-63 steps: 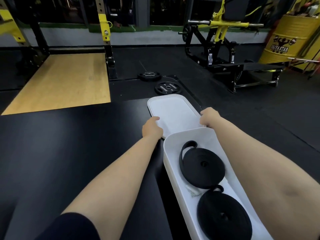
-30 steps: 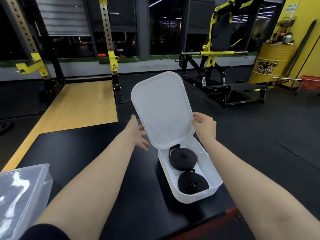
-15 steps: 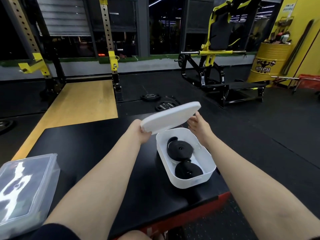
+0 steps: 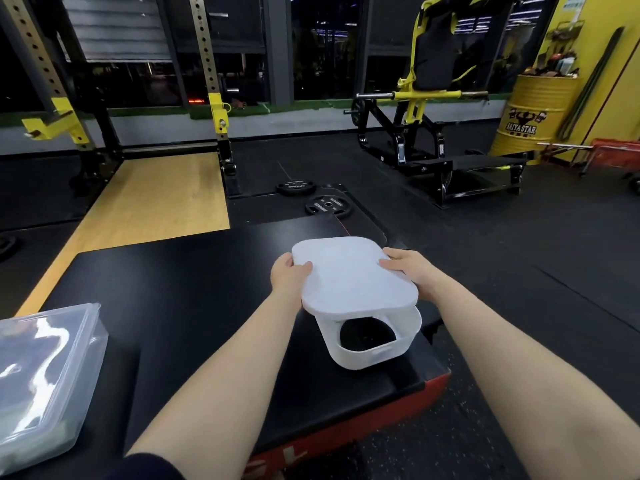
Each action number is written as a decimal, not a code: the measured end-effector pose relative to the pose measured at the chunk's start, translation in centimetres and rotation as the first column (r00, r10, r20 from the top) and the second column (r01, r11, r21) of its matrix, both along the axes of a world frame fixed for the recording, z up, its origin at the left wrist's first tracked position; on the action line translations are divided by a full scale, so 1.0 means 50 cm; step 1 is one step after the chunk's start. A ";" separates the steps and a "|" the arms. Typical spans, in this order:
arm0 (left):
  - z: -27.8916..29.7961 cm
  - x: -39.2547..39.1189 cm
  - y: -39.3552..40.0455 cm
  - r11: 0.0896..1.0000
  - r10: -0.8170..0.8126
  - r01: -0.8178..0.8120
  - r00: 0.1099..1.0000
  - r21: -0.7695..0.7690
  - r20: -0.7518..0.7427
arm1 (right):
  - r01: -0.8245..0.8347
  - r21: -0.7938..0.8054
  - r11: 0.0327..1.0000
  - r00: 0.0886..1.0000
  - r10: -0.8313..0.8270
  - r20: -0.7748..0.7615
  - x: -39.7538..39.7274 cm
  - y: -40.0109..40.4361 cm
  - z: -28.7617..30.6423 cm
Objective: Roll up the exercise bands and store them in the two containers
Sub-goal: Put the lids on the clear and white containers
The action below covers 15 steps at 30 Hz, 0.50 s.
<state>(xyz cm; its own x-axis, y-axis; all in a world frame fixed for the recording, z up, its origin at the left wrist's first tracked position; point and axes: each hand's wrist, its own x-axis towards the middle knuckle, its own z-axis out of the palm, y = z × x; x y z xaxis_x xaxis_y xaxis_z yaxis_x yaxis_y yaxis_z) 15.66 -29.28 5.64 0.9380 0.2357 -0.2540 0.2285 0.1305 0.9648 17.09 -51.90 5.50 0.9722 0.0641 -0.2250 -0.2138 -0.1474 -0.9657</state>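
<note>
Above the white container on the black tabletop, the white lid sits between both hands: the left hand grips its left edge, thumb on top, and the right hand grips its right edge. A rolled black band shows inside, under the lid's near edge. A clear lidded container stands well apart at the left

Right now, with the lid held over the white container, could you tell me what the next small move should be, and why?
Probably draw the lid toward you and lower it: both the left hand and right hand grip it, yet the white container gapes at its near end.
</note>
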 end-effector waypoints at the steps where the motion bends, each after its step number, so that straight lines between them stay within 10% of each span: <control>1: -0.009 0.000 -0.007 1.000 -0.008 0.008 1.000 0.026 0.001 | 0.001 -0.020 1.000 1.000 -0.001 0.009 0.003 -0.002 -0.003; 15: -0.096 -0.036 -0.075 0.943 -0.191 0.195 0.981 0.270 -0.039 | -0.113 -0.239 0.964 0.992 0.124 0.033 0.000 -0.018 -0.066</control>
<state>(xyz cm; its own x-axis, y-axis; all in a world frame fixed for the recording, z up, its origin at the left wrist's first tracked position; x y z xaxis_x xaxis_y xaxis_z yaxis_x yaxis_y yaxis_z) 13.85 -33.05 0.84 0.9696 0.1118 -0.2176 0.2353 -0.1835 0.9544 17.10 -52.79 2.21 0.9707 0.1301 -0.2019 -0.1362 -0.3938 -0.9090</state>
